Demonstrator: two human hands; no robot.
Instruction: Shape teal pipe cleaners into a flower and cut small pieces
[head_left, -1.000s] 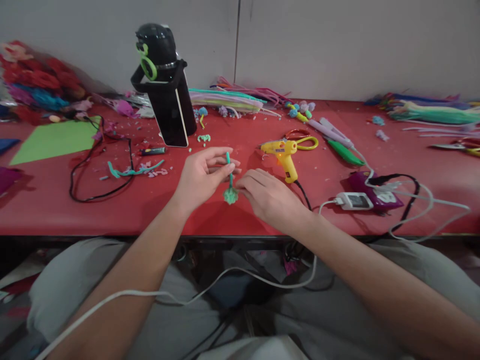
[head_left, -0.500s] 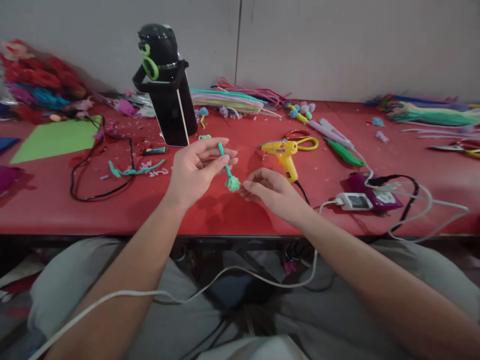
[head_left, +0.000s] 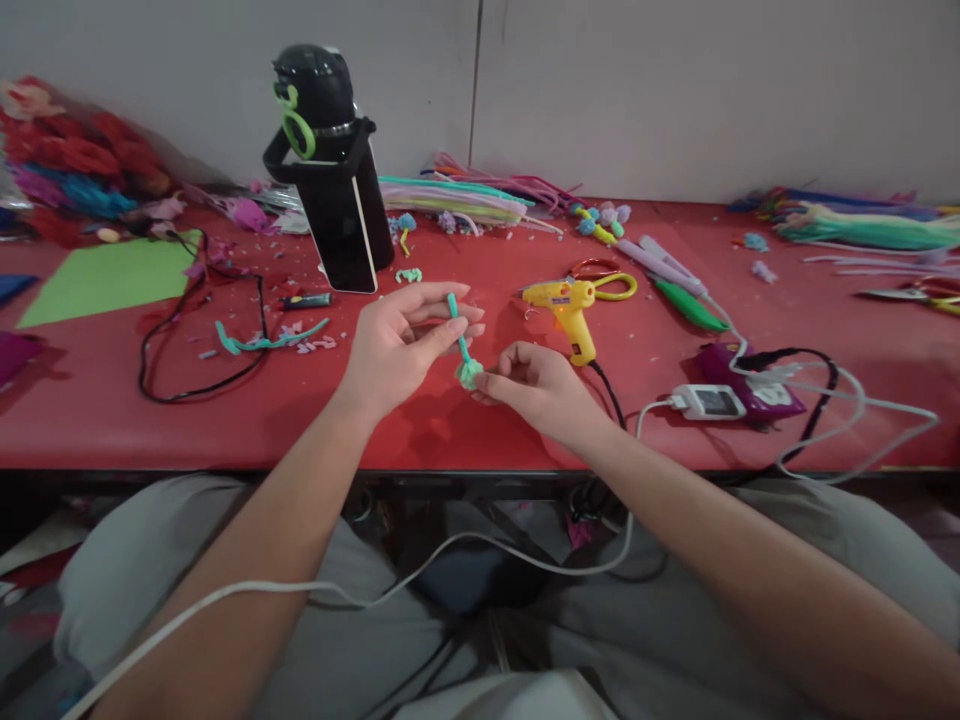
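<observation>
Between the thumb and fingers of my left hand (head_left: 401, 345) is the stem of a mint-green pipe cleaner flower (head_left: 469, 374). The stem tilts upward and the fuzzy, rounded head hangs at its lower end, above the red tabletop (head_left: 420, 435). My right hand (head_left: 536, 385) has its thumb and forefinger pinched at the right side of that head. Its other fingers are curled and partly hidden. Just beyond my right hand lies a yellow glue gun (head_left: 571, 315) with a small orange light on its side.
A black bottle (head_left: 319, 110) stands at the back left, a phone (head_left: 341, 235) leaning on it. Scissors (head_left: 615, 285) lie behind the glue gun. Pipe cleaner bundles (head_left: 862, 228) lie along the back. Cables and a white charger (head_left: 709, 403) are at right; a white cord (head_left: 465, 537) crosses my lap.
My left hand has shifted slightly right with the flower. My right thumb and forefinger, apart from the flower head before, now touch it.
</observation>
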